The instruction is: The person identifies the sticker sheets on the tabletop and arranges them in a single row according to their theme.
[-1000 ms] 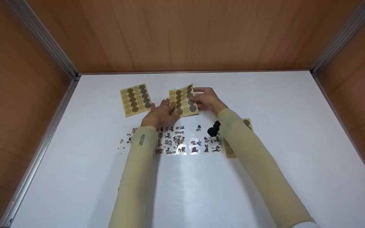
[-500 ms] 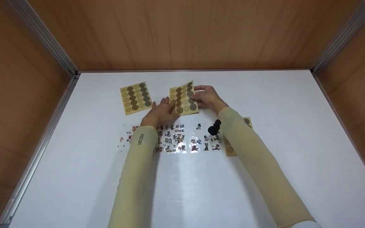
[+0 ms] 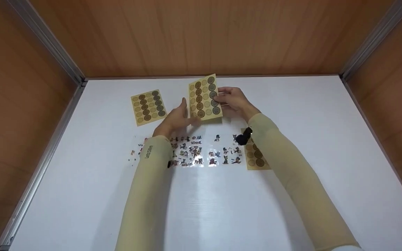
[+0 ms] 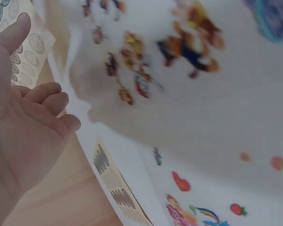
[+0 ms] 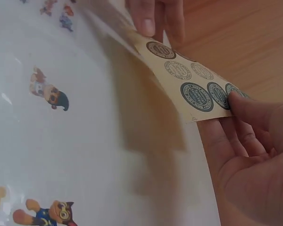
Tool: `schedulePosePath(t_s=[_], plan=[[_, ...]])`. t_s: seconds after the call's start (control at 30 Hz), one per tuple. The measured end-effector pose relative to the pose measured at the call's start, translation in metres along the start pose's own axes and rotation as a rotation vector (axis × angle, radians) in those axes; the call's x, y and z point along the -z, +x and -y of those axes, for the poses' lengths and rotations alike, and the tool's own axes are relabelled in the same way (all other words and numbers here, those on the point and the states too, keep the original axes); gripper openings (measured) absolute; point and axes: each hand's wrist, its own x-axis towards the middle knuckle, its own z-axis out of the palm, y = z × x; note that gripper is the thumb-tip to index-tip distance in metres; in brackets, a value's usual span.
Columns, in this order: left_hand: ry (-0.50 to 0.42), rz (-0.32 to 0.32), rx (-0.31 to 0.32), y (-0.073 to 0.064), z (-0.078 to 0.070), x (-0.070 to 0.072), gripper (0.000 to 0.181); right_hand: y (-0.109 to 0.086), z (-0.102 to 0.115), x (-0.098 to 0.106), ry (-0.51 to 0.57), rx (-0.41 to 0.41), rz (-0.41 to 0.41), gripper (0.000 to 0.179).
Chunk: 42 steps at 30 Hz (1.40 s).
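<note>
A tan sheet of round label stickers (image 3: 206,99) is raised and tilted above the white table. My right hand (image 3: 238,100) pinches its right edge, thumb in front and fingers behind, as the right wrist view also shows. At the sheet's lower left corner is my left hand (image 3: 175,120), its thumb overlapping the corner in the head view. In the left wrist view this hand (image 4: 30,113) has a raised thumb and loosely bent fingers, with the sheet (image 4: 35,49) beyond them.
A second tan sticker sheet (image 3: 148,108) lies to the left, and another (image 3: 255,157) is partly under my right forearm. Glossy clear sheets with small cartoon stickers (image 3: 195,151) spread between my forearms. Wooden panels (image 3: 208,38) wall the table (image 3: 201,209).
The tan sheet has come up from the table and tilted upright, rising with my right hand. My left hand stays near its lower left corner, with its fingers now pointing more upward.
</note>
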Motion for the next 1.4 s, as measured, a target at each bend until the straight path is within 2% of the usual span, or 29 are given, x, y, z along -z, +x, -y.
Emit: schedulePosePath(t_s=[0.17, 0.33, 0.47, 0.57, 0.63, 0.73, 0.93, 1.13, 1.4], plan=[[-0.221, -0.034, -0.032, 0.001, -0.017, -0.001, 0.106, -0.017, 0.009, 0.012, 0.071, 0.06, 0.05, 0.036], [-0.38, -0.051, -0.038, 0.001, -0.035, -0.008, 0.106, -0.038, 0.014, 0.029, 0.047, 0.097, 0.061, 0.036], [-0.52, -0.041, -0.046, 0.0, -0.047, -0.017, 0.101, -0.056, 0.015, 0.046, 0.072, 0.113, 0.07, 0.036], [-0.638, -0.019, -0.079, -0.002, -0.055, -0.025, 0.091, -0.071, 0.013, 0.061, 0.075, 0.129, 0.087, 0.038], [-0.68, -0.014, -0.107, -0.004, -0.061, -0.032, 0.083, -0.081, 0.011, 0.071, 0.052, 0.137, 0.087, 0.039], [-0.686, -0.03, -0.149, -0.008, -0.072, -0.045, 0.068, -0.095, 0.006, 0.086, -0.004, 0.139, 0.064, 0.04], [-0.596, -0.096, -0.212, -0.015, -0.088, -0.076, 0.047, -0.115, -0.009, 0.11, -0.094, 0.115, -0.021, 0.041], [-0.552, -0.104, -0.247, -0.016, -0.099, -0.104, 0.043, -0.129, -0.024, 0.133, -0.077, 0.097, -0.056, 0.046], [-0.526, -0.073, -0.308, -0.013, -0.112, -0.125, 0.041, -0.145, -0.034, 0.155, 0.022, 0.103, -0.061, 0.044]])
